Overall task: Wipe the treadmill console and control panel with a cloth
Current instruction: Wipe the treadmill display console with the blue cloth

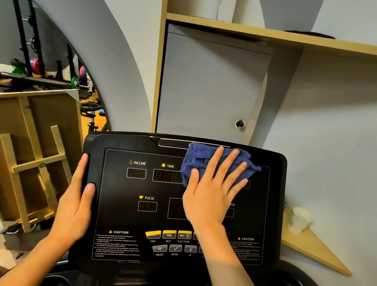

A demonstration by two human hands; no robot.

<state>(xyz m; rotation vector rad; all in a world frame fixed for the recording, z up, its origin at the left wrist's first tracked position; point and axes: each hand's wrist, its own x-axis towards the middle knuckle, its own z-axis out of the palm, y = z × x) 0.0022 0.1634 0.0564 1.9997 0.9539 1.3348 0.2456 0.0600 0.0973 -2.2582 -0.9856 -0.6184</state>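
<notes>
The treadmill console [117, 146] is a wide black slab with rounded corners, tilted up toward the camera. Set into it is the control panel [122, 209], a glossy dark face marked INCLINE, TIME and PULSE above unlit number windows, with yellow CAUTION notices in its lower corners and a row of yellow and grey buttons [169, 235] along its lower edge.

A crumpled dark-blue cloth [198, 160] with frayed edges lies on the console's upper right part, overlapping the panel's top border and the right end of the TIME window. The right hand [211, 193] presses it flat, fingers straight and spread, thumb along the cloth's left edge. The left hand [77, 201] grips the console's left rim, thumb on the front face and fingers wrapped behind.

To the console's right, a paper cup [300, 220] stands on a small wooden corner shelf [313, 251].
</notes>
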